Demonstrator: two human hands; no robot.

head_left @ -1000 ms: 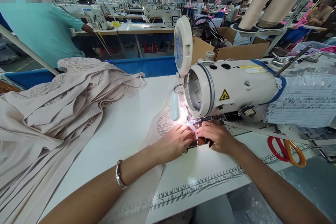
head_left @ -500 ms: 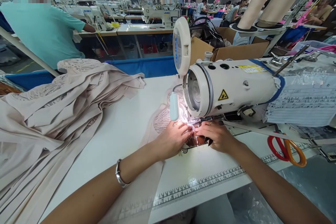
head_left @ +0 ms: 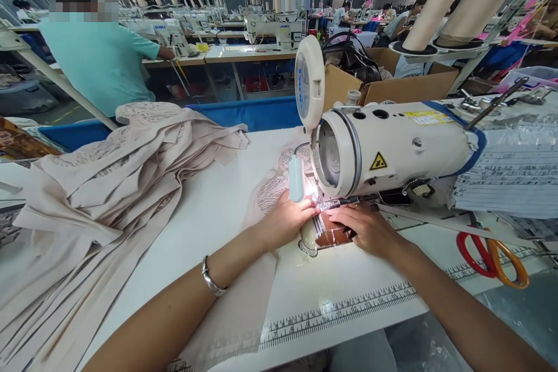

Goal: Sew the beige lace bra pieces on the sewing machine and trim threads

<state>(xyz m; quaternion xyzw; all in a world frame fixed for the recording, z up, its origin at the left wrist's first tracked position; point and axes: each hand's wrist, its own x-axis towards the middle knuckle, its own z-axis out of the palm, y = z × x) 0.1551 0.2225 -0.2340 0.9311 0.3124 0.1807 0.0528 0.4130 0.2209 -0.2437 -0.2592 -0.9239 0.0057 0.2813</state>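
Note:
My left hand (head_left: 285,222) lies beside the needle area of a cream sewing machine (head_left: 392,142), its fingers pressed together on the edge of a pale pink lace fabric piece (head_left: 271,190). That piece runs back under the small lamp (head_left: 296,179) and down past my left forearm. My right hand (head_left: 370,228) is on the other side of the needle area, fingers bent and close together over the brown plate (head_left: 333,233). A dark tip shows under its fingers; what it belongs to is hidden. The glare hides the needle and the exact fabric edge.
A heap of pale pink fabric pieces (head_left: 143,168) covers the table's left side. Scissors with red and orange handles (head_left: 508,264) lie at the right. A printed ruler (head_left: 344,311) runs along the front edge. Thread cones (head_left: 429,20) and a cardboard box (head_left: 410,84) stand behind the machine.
My left hand has shifted slightly left from the right hand, widening the gap and showing more of the brown plate. The whole view has swung a little to the left.

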